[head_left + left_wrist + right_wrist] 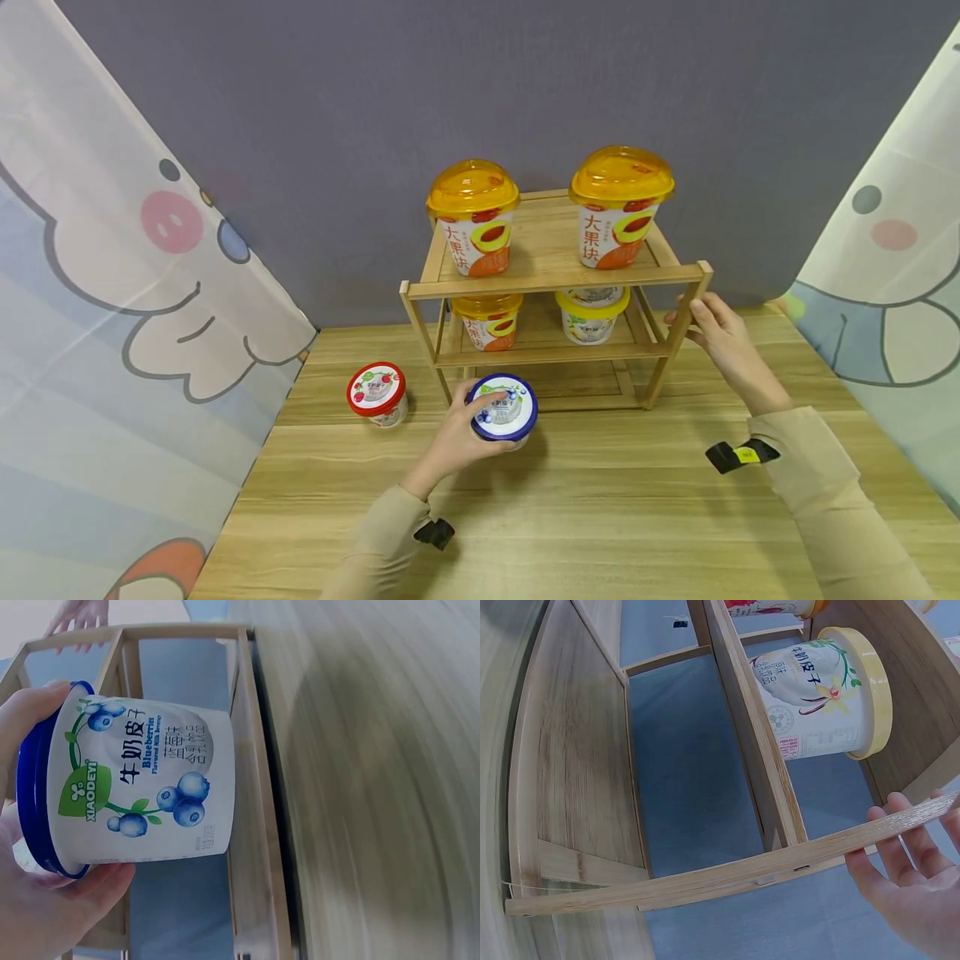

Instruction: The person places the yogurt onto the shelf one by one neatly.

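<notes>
My left hand (463, 435) grips a white tub with a blue lid and blueberry pictures (142, 780), fingers and thumb round its lid rim. In the head view this blueberry tub (504, 408) is before the lowest level of a wooden shelf rack (551, 360). My right hand (716, 337) is at the rack's right front post; in the right wrist view its fingers (900, 859) touch the wooden post (780, 862), the thumb partly out of sight. A yellow-lidded tub (817, 697) stands on the middle level beside an orange-lidded cup (489, 323).
Two orange-domed cups, left (474, 221) and right (618, 208), stand on the top shelf. A red-lidded tub (378, 393) sits on the wooden table (600, 517) left of the rack. Behind is a grey wall (337, 150), with patterned curtains (112, 275) at both sides.
</notes>
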Available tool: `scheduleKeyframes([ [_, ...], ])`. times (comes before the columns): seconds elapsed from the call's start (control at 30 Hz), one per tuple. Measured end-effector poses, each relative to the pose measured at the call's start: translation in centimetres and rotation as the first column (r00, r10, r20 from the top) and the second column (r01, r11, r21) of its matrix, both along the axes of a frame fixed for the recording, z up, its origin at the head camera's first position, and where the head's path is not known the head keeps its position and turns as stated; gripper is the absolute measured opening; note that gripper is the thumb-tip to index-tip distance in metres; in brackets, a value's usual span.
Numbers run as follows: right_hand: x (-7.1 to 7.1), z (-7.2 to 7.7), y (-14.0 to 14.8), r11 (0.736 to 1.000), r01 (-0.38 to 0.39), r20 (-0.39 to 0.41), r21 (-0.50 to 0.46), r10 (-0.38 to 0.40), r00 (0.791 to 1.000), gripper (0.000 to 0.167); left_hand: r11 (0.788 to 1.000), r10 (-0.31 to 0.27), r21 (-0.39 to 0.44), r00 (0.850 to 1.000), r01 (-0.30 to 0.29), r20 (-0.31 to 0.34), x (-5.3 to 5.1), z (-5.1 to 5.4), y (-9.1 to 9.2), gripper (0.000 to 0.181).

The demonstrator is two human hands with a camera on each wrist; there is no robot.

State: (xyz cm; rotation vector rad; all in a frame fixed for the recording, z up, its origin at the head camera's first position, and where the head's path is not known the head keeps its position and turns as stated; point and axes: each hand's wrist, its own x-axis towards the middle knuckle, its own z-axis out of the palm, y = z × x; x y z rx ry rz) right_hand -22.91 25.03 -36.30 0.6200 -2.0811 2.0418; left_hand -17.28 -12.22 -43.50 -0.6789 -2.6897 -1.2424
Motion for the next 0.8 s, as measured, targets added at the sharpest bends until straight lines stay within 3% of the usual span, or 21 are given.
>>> scheduleKeyframes([
  [0.3,0.1,0.0,0.0,1.0,0.005,-0.003,-0.003,-0.005,1.0,0.023,0.999,-0.03,0.028,0.997,0.028,0.067,-0.5,-0.6,2.8,0.063],
  [0.5,-0.1,-0.1,0.0,0.999,0.048,0.017,0.024,-0.048,0.999,0.025,1.0,-0.02,0.013,0.997,0.019,0.071,-0.6,-0.7,4.5,0.064],
  [0.8,0.0,-0.1,-0.1,1.0,0.018,-0.005,-0.006,-0.018,1.0,0.024,1.0,-0.006,-0.002,1.0,0.006,0.026,-0.9,-1.0,6.8,0.064],
])
